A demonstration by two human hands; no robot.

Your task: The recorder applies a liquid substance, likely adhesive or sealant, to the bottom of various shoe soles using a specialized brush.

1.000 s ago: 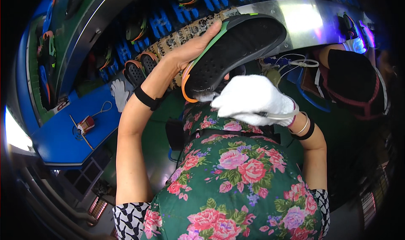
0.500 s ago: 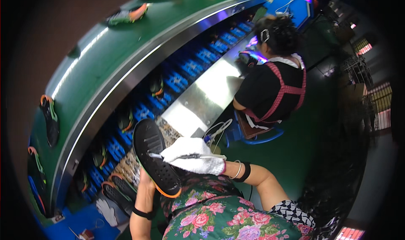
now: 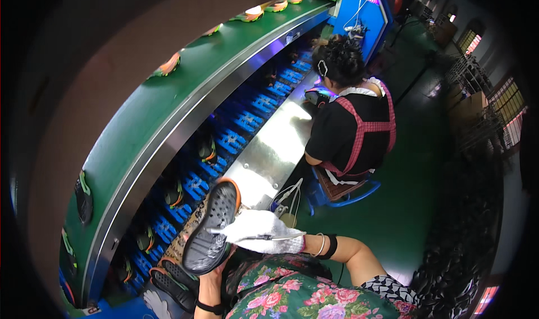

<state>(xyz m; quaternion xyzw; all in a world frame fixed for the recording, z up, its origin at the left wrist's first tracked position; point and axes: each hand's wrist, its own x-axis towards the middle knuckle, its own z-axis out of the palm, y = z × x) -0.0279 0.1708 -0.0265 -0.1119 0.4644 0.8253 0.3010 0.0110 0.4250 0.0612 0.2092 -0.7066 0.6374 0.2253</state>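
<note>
A black shoe sole (image 3: pixel 220 211) with an orange rim at its far end is held up in front of me. Rows of small holes mark its far half, and the near half looks glossy and wet. My left hand (image 3: pixel 211 275) grips it from beneath, its fingers mostly hidden behind the sole. In a white glove, my right hand (image 3: pixel 259 227) is closed round a thin white-handled brush (image 3: pixel 281 237). The brush's tip reaches the middle of the sole. Beside my left forearm, a pair of black soles (image 3: pixel 170 288) with orange rims lies on the bench.
Blue racks (image 3: pixel 196 185) carrying shoe parts run beneath a green conveyor belt (image 3: pixel 135 111) with more soles on it. A metal worktop (image 3: pixel 269 145) lies ahead. A co-worker (image 3: pixel 353 117) sits on a blue-legged stool at the right. A white glove (image 3: pixel 157 305) lies near the lower edge.
The sole has been turned end for end, so its orange end now points away from me. The brush has stayed close to its middle. My view has shifted somewhat.
</note>
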